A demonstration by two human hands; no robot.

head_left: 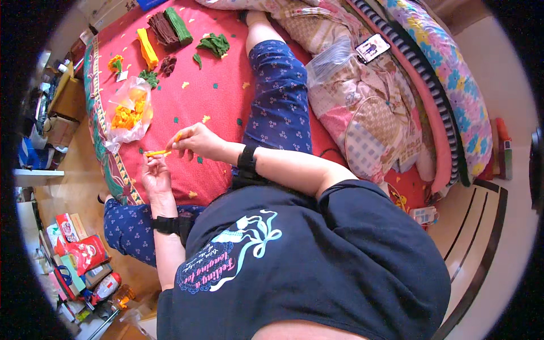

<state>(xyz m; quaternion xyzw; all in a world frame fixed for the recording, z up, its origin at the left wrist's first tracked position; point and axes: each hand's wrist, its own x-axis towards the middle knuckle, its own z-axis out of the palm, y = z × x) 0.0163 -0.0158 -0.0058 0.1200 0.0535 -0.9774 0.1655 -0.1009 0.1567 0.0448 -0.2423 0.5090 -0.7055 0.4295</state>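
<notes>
Yellow and slender, a short strip spans the gap between the two hands, over the red bed cover. Turned palm up, the left hand pinches its near end between the fingertips; the right hand, knuckles up, pinches the other end, and a yellow bit also shows among its fingers, though whether it is the same piece I cannot tell. The strip looks bendable, so the left pinch is best held firm as an anchor while the right fingertips do the shaping, gripping close in so that the bend falls where wanted. Too hard a squeeze could flatten it. Just beyond the left hand, a clear plastic bag holds yellow-orange pieces; farther beyond, a small orange flower may serve as a guide to shape.
</notes>
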